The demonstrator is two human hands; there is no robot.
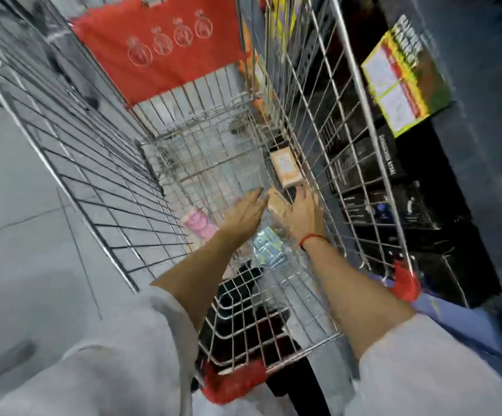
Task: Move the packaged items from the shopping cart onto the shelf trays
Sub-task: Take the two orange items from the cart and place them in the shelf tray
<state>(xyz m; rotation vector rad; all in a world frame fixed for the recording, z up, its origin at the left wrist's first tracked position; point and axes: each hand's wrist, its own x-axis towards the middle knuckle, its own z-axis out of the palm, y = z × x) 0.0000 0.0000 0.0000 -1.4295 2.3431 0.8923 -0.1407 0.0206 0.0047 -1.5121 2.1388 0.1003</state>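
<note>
Both hands are down in the cart (312, 94): left hand (245, 213) flat and released, right hand (305, 216) cupping the tan packet (276, 204) between them at 12 o'clock. Looks light, crinkly, a bit slippery, so I'd pinch its edges.

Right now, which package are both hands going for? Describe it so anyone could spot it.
Look inside the wire shopping cart, on its floor near the right-hand wall. The left hand and right hand flank a tan packet, just nearer than the upright peach box. Unlike the pink packet and blue packet, it sits between the hands.
</note>
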